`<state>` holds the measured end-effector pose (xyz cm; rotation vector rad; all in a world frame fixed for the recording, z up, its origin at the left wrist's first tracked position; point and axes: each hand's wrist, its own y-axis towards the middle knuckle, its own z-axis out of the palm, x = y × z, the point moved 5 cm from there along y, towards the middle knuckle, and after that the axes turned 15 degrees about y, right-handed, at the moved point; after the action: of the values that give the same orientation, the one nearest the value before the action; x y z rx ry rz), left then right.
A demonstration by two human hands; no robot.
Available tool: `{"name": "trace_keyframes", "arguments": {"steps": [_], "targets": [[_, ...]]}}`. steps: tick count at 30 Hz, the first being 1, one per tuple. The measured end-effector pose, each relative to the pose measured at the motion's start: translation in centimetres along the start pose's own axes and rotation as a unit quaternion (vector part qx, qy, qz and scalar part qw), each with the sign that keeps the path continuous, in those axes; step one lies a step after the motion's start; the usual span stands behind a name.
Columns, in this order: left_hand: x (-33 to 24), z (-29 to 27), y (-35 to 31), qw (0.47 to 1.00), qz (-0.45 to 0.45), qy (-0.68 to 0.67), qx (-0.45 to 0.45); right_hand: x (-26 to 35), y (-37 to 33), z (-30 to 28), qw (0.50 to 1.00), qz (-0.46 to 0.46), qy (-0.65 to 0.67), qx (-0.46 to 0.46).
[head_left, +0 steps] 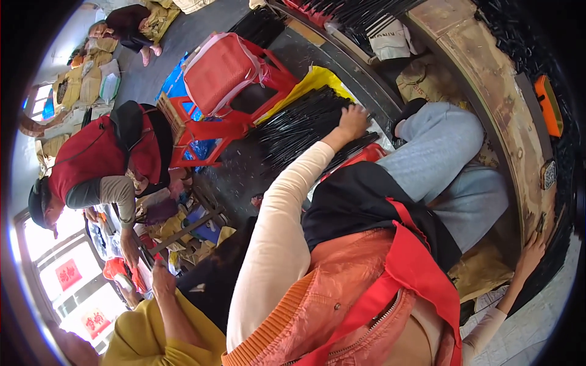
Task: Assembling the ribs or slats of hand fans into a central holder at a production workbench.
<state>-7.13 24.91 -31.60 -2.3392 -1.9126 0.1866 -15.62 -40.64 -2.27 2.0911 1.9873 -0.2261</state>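
Note:
My left hand (354, 122) reaches forward from a cream sleeve, over the right end of a pile of thin black rods (299, 131). Its fingers are spread, and I see nothing held in them. The rods lie in a loose heap on a yellow sheet (326, 78) beside my knee. Far to the right, my right hand (533, 250) rests at the edge of a worn wooden table (488, 67), fingers stretched along the top. A small thing lies by its fingertips, too small to name. An orange-and-green item (548, 105) sits farther along the table's right side.
Left of the rods stand red plastic stools (223, 73). A person in a red vest (91, 155) bends over at the left; another in yellow (159, 329) is close at lower left. A third person (125, 27) sits far back. More black rods (372, 15) lie beyond.

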Motion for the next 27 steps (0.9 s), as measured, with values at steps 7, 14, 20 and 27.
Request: {"name": "trace_keyframes", "arguments": {"steps": [7,14,20,27], "targets": [[-14.7,2.5,1.2,0.842,0.329,-0.347,0.250,2.6,-1.5,-6.4,0.965,0.115,0.204,-0.119],[-8.8,-14.2,0.3,0.965,0.237,0.002,0.116,-0.7,-3.5,-5.5,0.862,0.097,0.438,-0.235],[-20.0,-29.3,-2.1,0.932,0.317,-0.073,-0.158,-4.0,-4.9,-6.1,0.783,0.258,0.551,-0.131],[-30.8,-17.9,-5.3,0.829,0.343,-0.384,0.217,2.7,11.0,-11.1,0.818,-0.017,0.556,-0.146]]}}
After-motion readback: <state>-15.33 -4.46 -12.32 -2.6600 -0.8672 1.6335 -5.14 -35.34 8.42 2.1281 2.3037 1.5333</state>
